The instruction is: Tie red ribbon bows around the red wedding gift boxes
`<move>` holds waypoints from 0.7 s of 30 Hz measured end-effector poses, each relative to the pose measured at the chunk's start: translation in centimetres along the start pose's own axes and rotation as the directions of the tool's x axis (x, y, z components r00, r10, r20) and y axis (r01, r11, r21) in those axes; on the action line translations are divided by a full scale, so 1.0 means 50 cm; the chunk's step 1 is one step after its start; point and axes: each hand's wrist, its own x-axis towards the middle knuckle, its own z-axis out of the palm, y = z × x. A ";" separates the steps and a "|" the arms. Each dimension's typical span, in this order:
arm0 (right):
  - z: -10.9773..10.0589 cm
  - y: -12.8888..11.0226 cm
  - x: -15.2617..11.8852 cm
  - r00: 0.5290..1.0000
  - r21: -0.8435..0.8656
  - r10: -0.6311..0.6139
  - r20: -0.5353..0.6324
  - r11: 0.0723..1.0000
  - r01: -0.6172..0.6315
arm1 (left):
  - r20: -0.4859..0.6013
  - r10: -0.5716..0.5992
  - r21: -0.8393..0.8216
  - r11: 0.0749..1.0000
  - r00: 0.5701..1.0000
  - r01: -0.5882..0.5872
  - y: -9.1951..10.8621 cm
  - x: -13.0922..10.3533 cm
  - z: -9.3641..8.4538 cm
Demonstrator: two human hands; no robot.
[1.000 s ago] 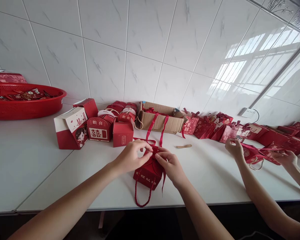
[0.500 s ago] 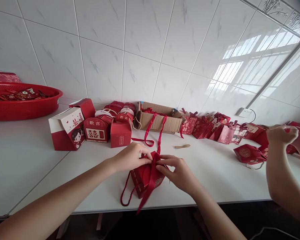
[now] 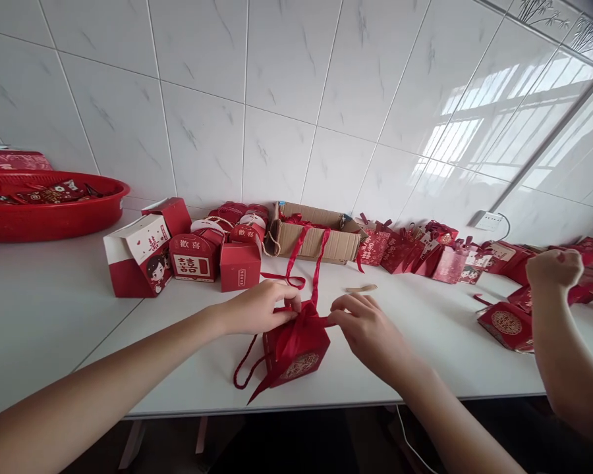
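Note:
A small red gift box [image 3: 304, 359] with a gold pattern on its side stands near the table's front edge. Red ribbon [image 3: 290, 339] crosses its top, one tail hanging down the front and another strand running back to a cardboard box. My left hand [image 3: 267, 306] pinches the ribbon at the top left of the gift box. On the other side, my right hand [image 3: 363, 326] is closed on a ribbon piece pulled out to the right. A dark red cord handle [image 3: 242, 375] loops out on the left of the gift box.
The open cardboard box [image 3: 316, 243] holding red ribbon stands by the wall. Several red and white boxes [image 3: 192, 257] are left of it; a red basin [image 3: 54, 210] is farther left. Red bags [image 3: 400, 250] line the right. A co-worker's hand [image 3: 556, 268] is at far right.
My right hand has moved right and up, drawing a ribbon piece out sideways. The gift box has turned, showing more of its patterned side. The co-worker's nearby box has shifted.

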 end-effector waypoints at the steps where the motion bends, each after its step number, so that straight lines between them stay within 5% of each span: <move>1: -0.007 0.004 0.000 1.000 -0.051 -0.028 0.015 0.998 0.028 | 0.001 0.000 0.000 1.000 1.000 0.000 0.000 0.000 0.000; 3: -0.019 0.014 0.001 0.995 -0.043 -0.046 0.093 0.998 0.050 | 0.002 -0.001 0.000 1.000 1.000 0.001 0.001 -0.001 0.000; 6: -0.027 0.024 0.013 0.982 0.223 0.018 0.189 0.973 -0.061 | -0.009 -0.003 -0.007 1.000 1.000 0.003 0.003 -0.002 0.000; 10: -0.005 0.015 0.050 0.953 0.560 0.215 0.213 0.772 -0.299 | 0.000 -0.013 -0.032 0.999 1.000 0.013 0.006 -0.002 0.000; 15: 0.024 -0.005 0.079 0.922 0.645 0.296 0.249 0.660 -0.386 | 0.066 -0.051 -0.049 0.997 0.997 0.055 0.010 0.003 -0.007; 17: 0.025 -0.004 0.078 0.941 0.648 0.256 0.220 0.683 -0.337 | 0.091 -0.066 -0.047 0.996 0.994 0.071 0.012 0.007 -0.013; 21: 0.031 0.006 0.065 0.995 0.488 -0.065 0.073 0.873 0.021 | 0.147 -0.072 -0.007 0.997 0.987 0.074 0.014 0.017 -0.027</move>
